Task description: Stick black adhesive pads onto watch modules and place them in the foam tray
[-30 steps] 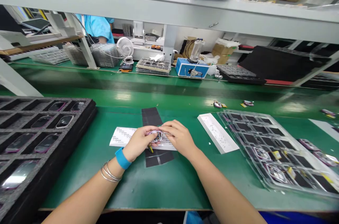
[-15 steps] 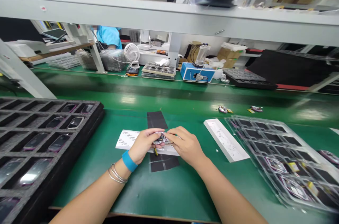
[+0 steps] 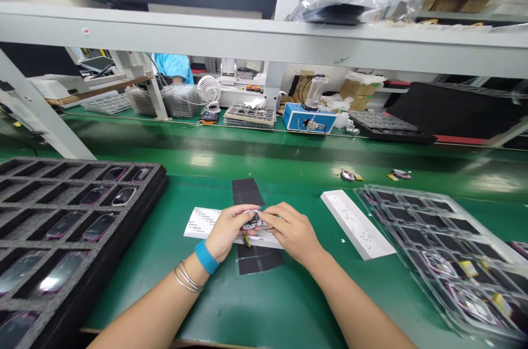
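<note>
My left hand point(image 3: 226, 232) grips a small rounded electronic device point(image 3: 251, 220) with its circuit board exposed, thumb on top and fingers below. A small yellow part point(image 3: 247, 241) hangs beneath it. My right hand point(image 3: 295, 230) is closed at the device's right edge, index finger and thumb drawn together; what lies between its fingertips is too small to make out. Under both hands lies a white printed sheet point(image 3: 202, 219) over a black strip point(image 3: 247, 191) on the green work mat point(image 3: 231, 310).
A black foam tray point(image 3: 159, 173) with several dark-screened devices stands left. On the right are a narrow white box point(image 3: 358, 225) with tiny pieces and stacked clear trays point(image 3: 406, 261) holding parts. Two loose devices point(image 3: 348, 174) lie farther back. A shelf beam point(image 3: 231, 35) crosses above; a person in blue point(image 3: 173, 67) is behind.
The whole view has shifted slightly, so everything sits a little lower in the picture. Both hands stay at the device, with hardly any change in their grip.
</note>
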Available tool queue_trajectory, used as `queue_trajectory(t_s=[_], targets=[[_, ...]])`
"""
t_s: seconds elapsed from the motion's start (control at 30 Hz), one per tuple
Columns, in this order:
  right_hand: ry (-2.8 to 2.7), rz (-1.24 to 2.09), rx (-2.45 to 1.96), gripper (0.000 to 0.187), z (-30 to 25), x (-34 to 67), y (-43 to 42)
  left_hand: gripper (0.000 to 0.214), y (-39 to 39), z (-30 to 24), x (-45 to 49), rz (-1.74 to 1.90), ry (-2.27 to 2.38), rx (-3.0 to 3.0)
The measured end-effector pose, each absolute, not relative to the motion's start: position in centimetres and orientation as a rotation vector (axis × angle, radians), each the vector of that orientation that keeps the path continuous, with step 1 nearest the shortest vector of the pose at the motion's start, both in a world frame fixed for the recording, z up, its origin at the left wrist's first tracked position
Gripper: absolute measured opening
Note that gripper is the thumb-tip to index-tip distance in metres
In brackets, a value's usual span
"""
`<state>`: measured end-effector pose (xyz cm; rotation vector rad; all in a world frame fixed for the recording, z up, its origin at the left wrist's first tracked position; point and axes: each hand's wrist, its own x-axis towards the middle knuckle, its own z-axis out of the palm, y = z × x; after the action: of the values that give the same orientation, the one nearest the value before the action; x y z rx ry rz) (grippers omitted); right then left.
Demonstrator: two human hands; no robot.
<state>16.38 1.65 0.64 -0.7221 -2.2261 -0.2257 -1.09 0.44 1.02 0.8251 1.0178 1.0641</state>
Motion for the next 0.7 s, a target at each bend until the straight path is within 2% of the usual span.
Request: queue_trajectory(t_s=[0.7], targets=[[-2.195,-0.121,-0.712,0.028,0.07,16.28,1.79,0.035,0.51,0.99,-0.89,1.117,1.075,0.947]])
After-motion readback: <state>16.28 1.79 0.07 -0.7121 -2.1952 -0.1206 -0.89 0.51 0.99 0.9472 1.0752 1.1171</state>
